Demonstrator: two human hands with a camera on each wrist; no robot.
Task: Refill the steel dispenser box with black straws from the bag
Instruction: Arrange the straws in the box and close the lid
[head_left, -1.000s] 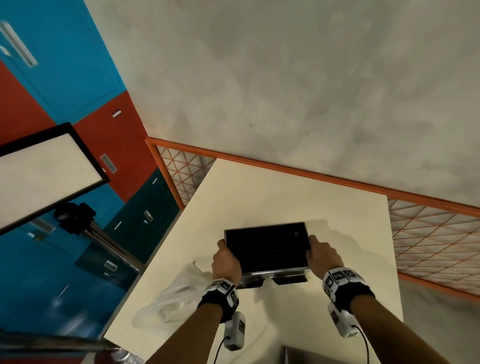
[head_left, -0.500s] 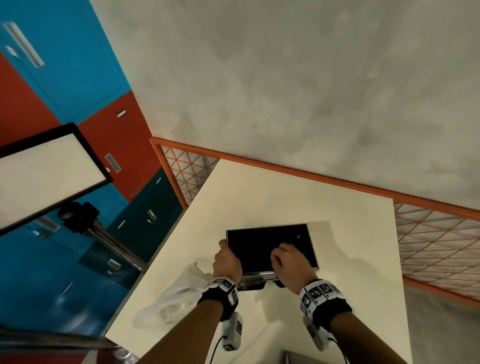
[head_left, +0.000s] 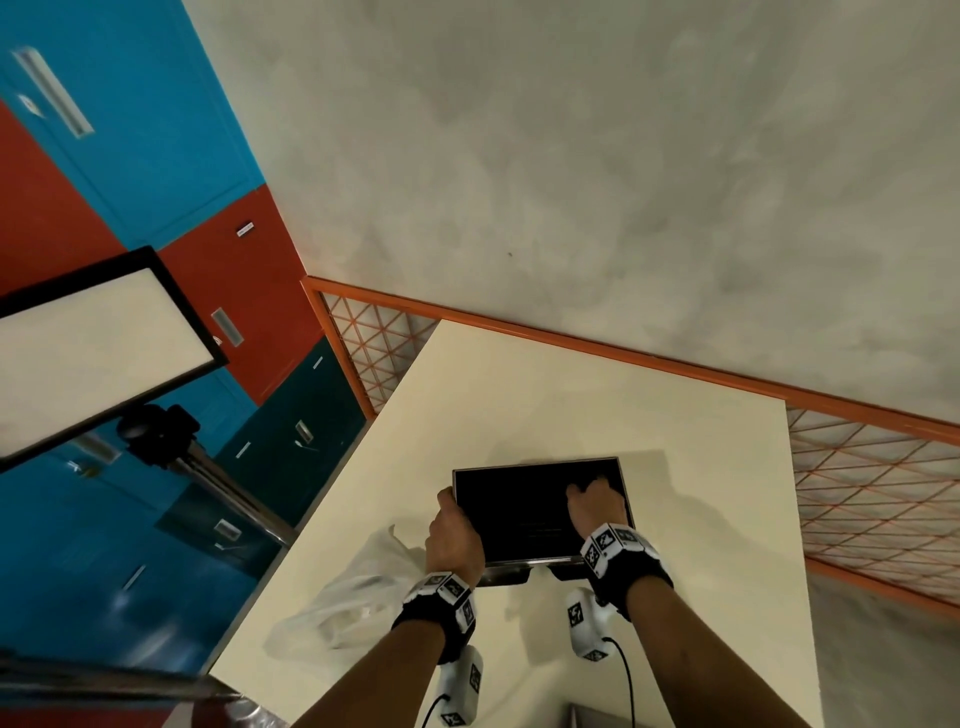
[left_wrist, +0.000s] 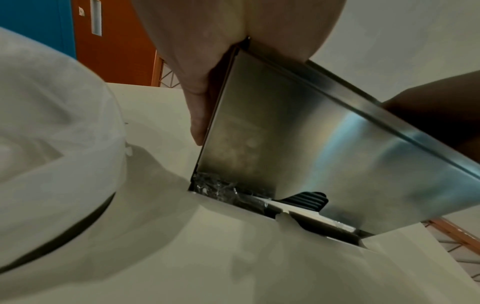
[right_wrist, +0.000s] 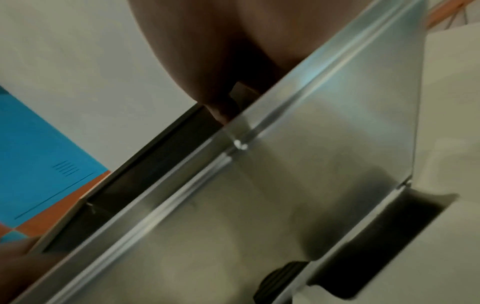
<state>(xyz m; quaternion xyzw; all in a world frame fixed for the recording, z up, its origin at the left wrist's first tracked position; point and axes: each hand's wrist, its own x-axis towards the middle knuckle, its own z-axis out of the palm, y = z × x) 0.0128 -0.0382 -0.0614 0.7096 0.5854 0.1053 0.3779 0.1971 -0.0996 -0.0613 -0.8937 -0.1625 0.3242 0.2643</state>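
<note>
Left hand fingers clasped round steel dispenser box left edge; right hand fingers curled inside its open top.

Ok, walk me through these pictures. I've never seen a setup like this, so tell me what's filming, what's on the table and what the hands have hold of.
No machine here: a person works with bare hands and wears three cameras. The wide picture comes from the head and looks down at a cream table. The other two come from cameras strapped to the wrists and look along each hand.

On the table stands a steel box, dark inside seen from above. Left of it lies a crumpled white plastic bag.

The left hand has its grip on the box's left edge. The right hand reaches into the box's open top on the right; what its fingers hold cannot be seen. The left wrist camera shows the box's shiny side up close.
</note>
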